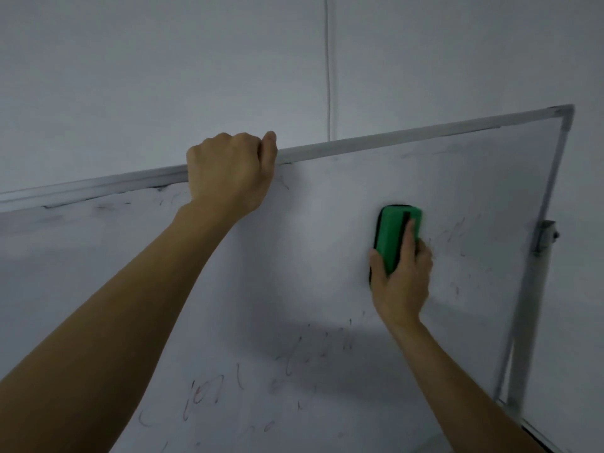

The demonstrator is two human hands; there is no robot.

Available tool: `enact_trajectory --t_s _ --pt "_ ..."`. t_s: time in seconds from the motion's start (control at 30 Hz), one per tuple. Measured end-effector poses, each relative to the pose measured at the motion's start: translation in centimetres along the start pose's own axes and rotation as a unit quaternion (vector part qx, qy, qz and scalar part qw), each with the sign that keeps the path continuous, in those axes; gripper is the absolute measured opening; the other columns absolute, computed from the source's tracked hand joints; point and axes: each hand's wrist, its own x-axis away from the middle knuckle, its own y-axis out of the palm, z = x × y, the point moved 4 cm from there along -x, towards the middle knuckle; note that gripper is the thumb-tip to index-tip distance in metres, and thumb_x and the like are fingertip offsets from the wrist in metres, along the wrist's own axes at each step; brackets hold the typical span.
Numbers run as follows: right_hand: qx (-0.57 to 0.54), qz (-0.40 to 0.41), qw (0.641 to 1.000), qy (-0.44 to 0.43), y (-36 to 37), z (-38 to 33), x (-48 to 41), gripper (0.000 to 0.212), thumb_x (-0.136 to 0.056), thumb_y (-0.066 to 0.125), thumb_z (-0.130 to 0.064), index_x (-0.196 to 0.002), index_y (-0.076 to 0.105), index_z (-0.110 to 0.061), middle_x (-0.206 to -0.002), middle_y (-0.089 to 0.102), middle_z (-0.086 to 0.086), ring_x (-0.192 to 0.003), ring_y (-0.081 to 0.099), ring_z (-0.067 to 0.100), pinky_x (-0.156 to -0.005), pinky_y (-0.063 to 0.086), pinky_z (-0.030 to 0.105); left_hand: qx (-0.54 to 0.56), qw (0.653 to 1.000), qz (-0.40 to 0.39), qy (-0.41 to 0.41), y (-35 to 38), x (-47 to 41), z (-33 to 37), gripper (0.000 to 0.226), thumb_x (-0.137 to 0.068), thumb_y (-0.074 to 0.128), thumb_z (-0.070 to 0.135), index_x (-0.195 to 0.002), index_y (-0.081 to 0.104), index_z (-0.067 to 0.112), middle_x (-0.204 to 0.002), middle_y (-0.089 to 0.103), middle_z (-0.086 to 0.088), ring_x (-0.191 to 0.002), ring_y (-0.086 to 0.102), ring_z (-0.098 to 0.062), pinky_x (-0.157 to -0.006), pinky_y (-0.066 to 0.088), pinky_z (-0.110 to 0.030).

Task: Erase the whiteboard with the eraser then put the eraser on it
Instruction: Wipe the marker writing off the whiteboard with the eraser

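The whiteboard (320, 204) fills most of the view, tilted, with a grey metal frame. Faint red and dark marker traces remain low on the board and near its right side. My left hand (228, 173) grips the top frame rail, fingers curled over the edge. My right hand (403, 276) holds a green eraser (394, 233) with a black pad flat against the board, right of centre, index finger along its back.
A grey wall lies behind the board, with a thin white cable (327, 67) running down it. The board's right frame post (536, 273) carries a metal bracket (545, 235). The lower frame edge shows at the bottom right.
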Motion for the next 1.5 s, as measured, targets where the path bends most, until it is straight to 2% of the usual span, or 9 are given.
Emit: enact_trajectory --t_s 0.27,0.37,0.57,0.77,0.93,1.07,1.17,1.43,1.5 --pt "0.051 -0.157 0.912 -0.376 2.0 -0.8 13.8 0.059 -0.09 0.06 -0.035 -0.144 0.037 -0.036 -0.139 0.043 0.011 -0.12 0.048 0.029 -0.093 0.048 0.047 -0.014 1.0 -0.007 -0.024 -0.1 0.3 0.2 0.06 -0.103 0.029 0.039 -0.065 0.058 0.002 -0.049 0.03 -0.003 -0.045 0.024 -0.022 -0.058 0.022 -0.035" --pt "0.057 -0.105 0.939 -0.321 0.5 2.2 7.1 0.057 -0.092 0.05 -0.04 -0.146 0.032 -0.034 -0.142 0.039 0.012 -0.123 0.045 0.033 -0.097 0.046 0.049 -0.01 1.0 -0.006 -0.02 -0.2 0.5 0.3 0.06 -0.102 0.03 0.039 -0.066 0.06 0.001 -0.05 0.029 -0.003 -0.051 0.031 -0.025 -0.061 0.024 -0.037" --pt "0.007 -0.018 0.999 0.041 -2.0 6.7 -3.1 0.079 -0.09 0.058 -0.044 -0.152 0.01 -0.034 -0.14 0.04 0.018 -0.119 0.045 0.034 -0.09 0.049 0.045 -0.009 0.999 0.001 -0.035 0.2 0.3 1.4 0.06 -0.102 0.031 0.038 -0.065 0.059 0.0 -0.049 0.029 -0.004 -0.046 0.022 -0.021 -0.06 0.023 -0.036" --pt "0.046 -0.146 0.983 -0.098 -0.6 7.3 12.3 0.069 -0.092 0.042 -0.053 -0.152 0.018 -0.028 -0.135 0.048 0.017 -0.113 0.054 0.03 -0.088 0.052 0.036 -0.001 1.0 0.002 0.004 1.0 -0.1 3.7 0.056 -0.102 0.033 0.039 -0.07 0.06 0.002 -0.054 0.038 -0.009 -0.053 0.036 -0.028 -0.061 0.026 -0.037" --pt "0.054 -0.149 0.946 -0.281 -0.2 4.3 9.1 0.067 -0.092 0.051 -0.041 -0.151 0.024 -0.026 -0.142 0.042 0.015 -0.124 0.043 0.028 -0.1 0.043 0.038 0.012 0.999 -0.005 0.036 2.4 -1.3 7.1 0.056 -0.101 0.031 0.043 -0.078 0.063 0.004 -0.064 0.044 -0.012 -0.059 0.038 -0.028 -0.061 0.025 -0.037" --pt "0.013 -0.062 0.997 0.054 -1.6 11.2 1.5 0.072 -0.093 0.051 -0.047 -0.152 0.017 -0.026 -0.14 0.041 0.018 -0.12 0.046 0.032 -0.095 0.046 0.041 0.011 0.999 -0.015 0.049 3.6 -2.1 7.2 0.062 -0.101 0.029 0.046 -0.072 0.063 0.003 -0.055 0.041 -0.008 -0.051 0.035 -0.025 -0.058 0.025 -0.034" --pt "-0.027 -0.047 0.957 0.287 -1.5 14.3 0.3 0.081 -0.094 0.051 -0.045 -0.151 -0.004 -0.033 -0.14 0.039 0.02 -0.12 0.047 0.037 -0.095 0.047 0.052 0.012 0.997 -0.019 0.071 4.1 -2.7 7.9 0.065 -0.101 0.028 0.048 -0.07 0.063 0.003 -0.052 0.038 -0.006 -0.047 0.029 -0.022 -0.053 0.022 -0.031" --pt "0.076 -0.145 0.964 -0.209 -0.2 4.7 9.1 0.064 -0.095 0.037 -0.054 -0.15 0.026 -0.024 -0.139 0.046 0.011 -0.118 0.048 0.022 -0.093 0.047 0.032 0.052 0.986 -0.084 0.135 6.9 -5.5 14.6 0.064 -0.099 0.023 0.056 -0.085 0.061 0.006 -0.069 0.048 -0.009 -0.063 0.045 -0.026 -0.063 0.032 -0.035" --pt "0.077 -0.116 0.979 -0.146 -0.7 8.4 6.4 0.067 -0.095 0.041 -0.052 -0.152 0.018 -0.025 -0.14 0.043 0.014 -0.118 0.047 0.024 -0.094 0.048 0.033 0.05 0.985 -0.091 0.141 7.5 -5.7 15.4 0.063 -0.099 0.023 0.055 -0.081 0.058 0.006 -0.062 0.042 -0.006 -0.062 0.043 -0.026 -0.063 0.031 -0.035"
